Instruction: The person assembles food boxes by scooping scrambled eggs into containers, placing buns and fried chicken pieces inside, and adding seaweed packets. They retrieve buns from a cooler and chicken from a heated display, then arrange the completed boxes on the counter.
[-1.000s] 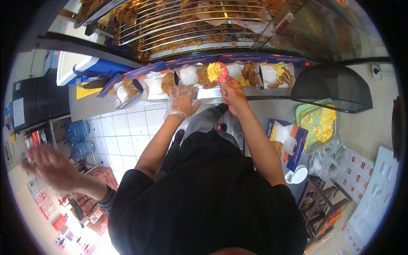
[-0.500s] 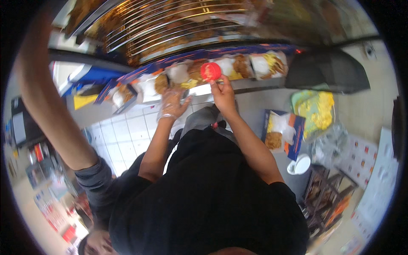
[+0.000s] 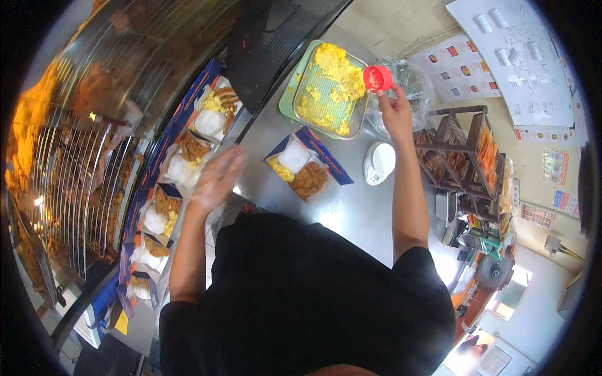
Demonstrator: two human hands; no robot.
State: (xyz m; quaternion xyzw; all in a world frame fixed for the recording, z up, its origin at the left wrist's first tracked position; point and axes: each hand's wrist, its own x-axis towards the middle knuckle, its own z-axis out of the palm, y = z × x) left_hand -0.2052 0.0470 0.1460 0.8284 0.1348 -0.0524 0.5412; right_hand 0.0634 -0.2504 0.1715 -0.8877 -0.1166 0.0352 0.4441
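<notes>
- The right hand [image 3: 396,113] is raised over the steel counter [image 3: 351,213], fingers pinched shut on a small red cup [image 3: 378,78] held by its rim.
- The cup hangs at the right edge of a green tray [image 3: 288,100] of yellow scrambled egg [image 3: 335,72], just beside a crumpled clear bag [image 3: 411,81].
- The left hand [image 3: 216,178] wears a thin clear glove and is blurred; its fingers look loosely spread, and I cannot tell whether it holds anything.
- It hovers at the counter's left edge, next to a row of open blue food boxes [image 3: 182,166] lined with white paper.
- Those boxes hold white rice, browned fried pieces and bits of egg; the row runs along a curved wire rack [image 3: 81,182].
- 1 more open box [image 3: 304,166] lies alone on the counter between the 2 hands, with rice, egg and a fried piece inside.
- A small white scale [image 3: 379,163] sits just right of that box, below the right wrist.
- A dark rack [image 3: 461,156] stands at the counter's right end.
</notes>
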